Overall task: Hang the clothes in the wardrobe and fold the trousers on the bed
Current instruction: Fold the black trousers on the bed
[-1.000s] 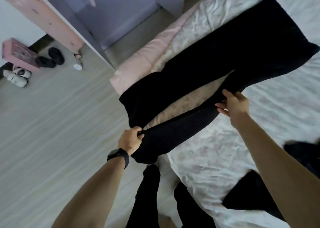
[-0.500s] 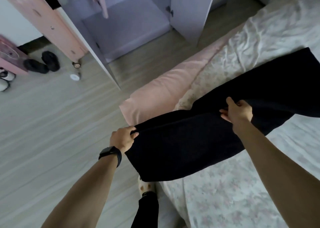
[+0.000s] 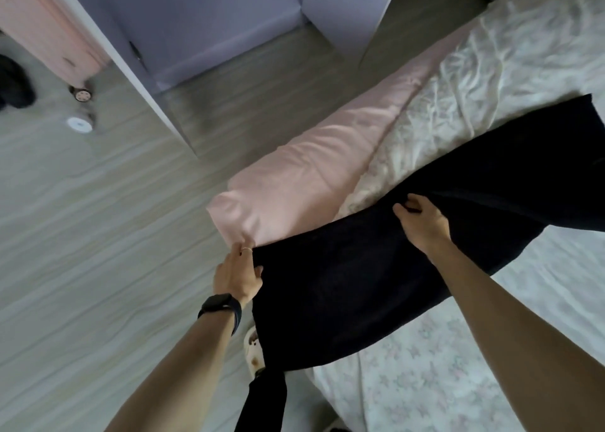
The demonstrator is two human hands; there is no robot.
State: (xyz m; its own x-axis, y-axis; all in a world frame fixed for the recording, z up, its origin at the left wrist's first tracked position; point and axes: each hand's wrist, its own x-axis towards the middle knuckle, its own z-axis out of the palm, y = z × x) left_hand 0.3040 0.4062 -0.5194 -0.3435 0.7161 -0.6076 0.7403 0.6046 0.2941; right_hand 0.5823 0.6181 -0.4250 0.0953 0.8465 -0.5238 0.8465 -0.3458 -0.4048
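From my remote seat I look down on the black trousers [image 3: 376, 284]. They lie as one dark band across the near left corner of the bed [image 3: 442, 382], running from the bed's left edge away to the far right. Their near end droops over the side of the mattress, above a pale slipper [image 3: 253, 349] on the floor [image 3: 82, 235].

The left hand [image 3: 237, 276] sits at the trousers' left corner, just where the cloth meets the pink cover [image 3: 294, 186]. Its fingers lie fairly straight along the edge and the thumb rests on the fabric (I cannot tell whether it actually pinches). A black watch [image 3: 221, 307] is on that wrist and a thin ring [image 3: 246, 250] on one finger.

The right hand [image 3: 422, 223] is further along the trousers, towards the middle of the band, with its fingers curled and gripping a bunch of the cloth.

Far beyond the bed the wardrobe [image 3: 203, 22] stands with its doors open, lilac inside. To the far left a pink cabinet [image 3: 42, 28] rides on a castor [image 3: 82, 94], with a small white disc [image 3: 78, 123] near it on the floor.
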